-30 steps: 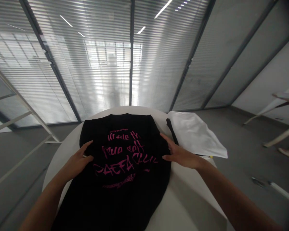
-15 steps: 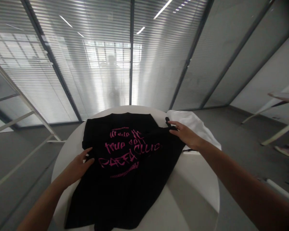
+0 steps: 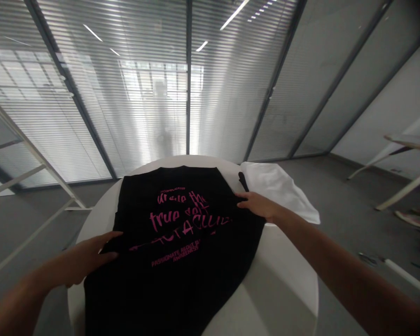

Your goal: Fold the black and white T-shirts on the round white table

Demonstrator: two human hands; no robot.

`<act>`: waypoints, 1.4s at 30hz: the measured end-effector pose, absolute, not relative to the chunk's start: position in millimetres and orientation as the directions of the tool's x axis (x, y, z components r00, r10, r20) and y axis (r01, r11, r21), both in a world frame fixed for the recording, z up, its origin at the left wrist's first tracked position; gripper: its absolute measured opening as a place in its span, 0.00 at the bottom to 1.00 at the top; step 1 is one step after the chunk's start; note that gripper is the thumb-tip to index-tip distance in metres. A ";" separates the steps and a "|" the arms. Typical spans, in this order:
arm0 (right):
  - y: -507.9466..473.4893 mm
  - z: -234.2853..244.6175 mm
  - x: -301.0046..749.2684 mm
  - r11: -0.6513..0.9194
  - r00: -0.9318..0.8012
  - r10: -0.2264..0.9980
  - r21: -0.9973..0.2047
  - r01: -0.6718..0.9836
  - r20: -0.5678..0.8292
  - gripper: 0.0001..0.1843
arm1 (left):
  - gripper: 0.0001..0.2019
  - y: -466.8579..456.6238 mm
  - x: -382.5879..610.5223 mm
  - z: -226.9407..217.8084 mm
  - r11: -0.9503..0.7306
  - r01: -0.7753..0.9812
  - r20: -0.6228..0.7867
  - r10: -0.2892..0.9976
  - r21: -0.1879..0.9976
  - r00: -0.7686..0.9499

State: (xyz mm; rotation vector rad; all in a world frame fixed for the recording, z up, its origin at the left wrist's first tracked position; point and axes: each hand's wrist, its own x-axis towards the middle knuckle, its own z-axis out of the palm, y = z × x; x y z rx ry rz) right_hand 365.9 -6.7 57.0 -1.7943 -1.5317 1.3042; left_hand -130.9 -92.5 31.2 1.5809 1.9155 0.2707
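Note:
A black T-shirt [image 3: 182, 284] with pink lettering lies spread over a round white table [image 3: 287, 275]. My left hand [image 3: 101, 252] pinches its left edge between thumb and fingers. On the other side, my right hand [image 3: 254, 205] grips the cloth near the shirt's right edge, and a fold runs across the print between the two hands. Part of the lettering is hidden in that fold. Just beyond my right hand, a small black strip [image 3: 243, 180] sticks out. The near end of the shirt runs out of view at the bottom.
A white cloth [image 3: 283, 186] lies on the table's far right. To the left stands a white metal frame [image 3: 52, 172]. Glass panels with blinds [image 3: 143, 116] rise behind the table. On the right are a wooden-edged table [image 3: 409, 140] and a white tube-like thing [image 3: 406, 275] on the floor.
My left hand has moved down and left, drawing the shirt's left edge with it. My right hand has come slightly nearer and left. The lower pink lines are more readable now.

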 end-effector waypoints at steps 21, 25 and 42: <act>-39.8 22.8 293.1 0.540 -0.545 0.820 -0.558 0.631 0.177 0.39 | 0.23 161.6 171.8 25.0 0.178 0.623 -0.282 0.957 0.762 0.072; -50.5 33.9 309.0 0.399 -0.431 0.899 -0.556 0.729 0.079 0.38 | 0.19 173.7 180.5 13.0 0.158 0.533 -0.245 0.965 0.831 0.094; -72.1 91.9 244.5 0.487 -0.640 0.768 -0.680 0.548 0.033 0.29 | 0.26 164.2 -26.8 69.0 -0.024 0.225 0.048 0.994 0.974 -0.100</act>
